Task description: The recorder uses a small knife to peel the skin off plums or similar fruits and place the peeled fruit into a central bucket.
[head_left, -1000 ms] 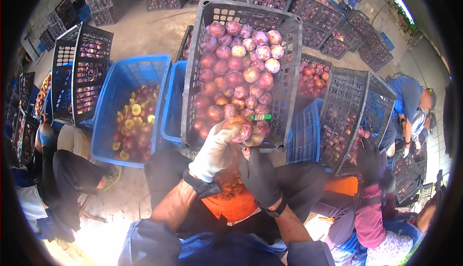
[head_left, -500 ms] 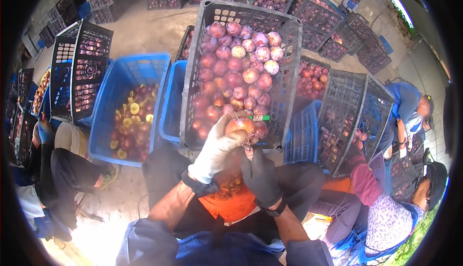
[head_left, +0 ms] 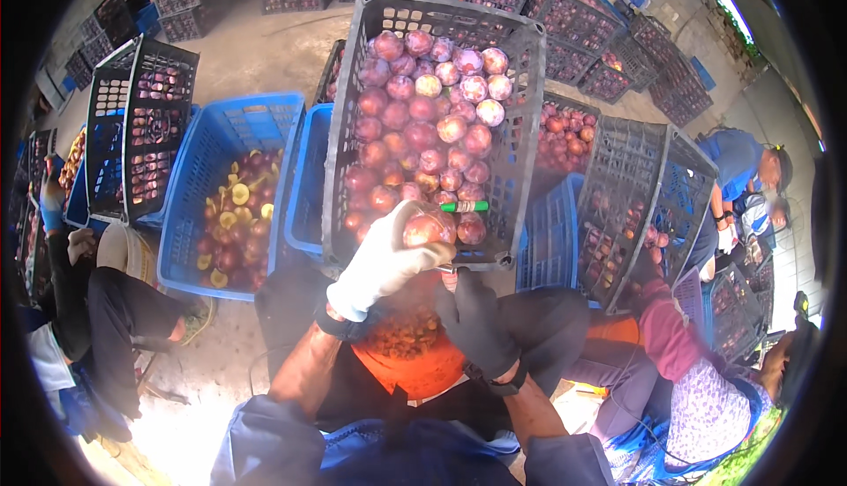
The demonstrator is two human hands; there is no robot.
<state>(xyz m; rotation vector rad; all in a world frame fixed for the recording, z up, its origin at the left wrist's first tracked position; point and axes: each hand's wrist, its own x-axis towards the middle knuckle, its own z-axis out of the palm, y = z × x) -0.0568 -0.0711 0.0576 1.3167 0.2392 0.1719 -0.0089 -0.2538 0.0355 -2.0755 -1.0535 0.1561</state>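
My left hand (head_left: pixel 379 265), in a white glove, is closed round a reddish plum (head_left: pixel 426 228) at the near end of a black crate (head_left: pixel 340 177) full of plums. In a dark glove, my right hand (head_left: pixel 476 314) grips a small tool with a pinkish handle (head_left: pixel 450 280), its metal end just under the plum; the rest of the tool is hidden. A short green rod (head_left: pixel 464 206) shows just beyond the held plum; what it belongs to is unclear. Below both hands, an orange bucket (head_left: pixel 423 378) between my legs holds small brownish pieces.
Left of the crate stands a blue basket (head_left: pixel 190 213) with halved, yellow-fleshed plums. A tilted black crate (head_left: pixel 622 213) leans at the right, beside a co-worker's red sleeve (head_left: pixel 663 332). Another person's knee (head_left: pixel 123 301) is at the left. Stacked plum crates (head_left: pixel 573 18) stand behind.
Both hands, still on the plum and tool, have shifted slightly left in the picture, as has the whole scene. The co-worker's blue-gloved hand at the far left has risen.
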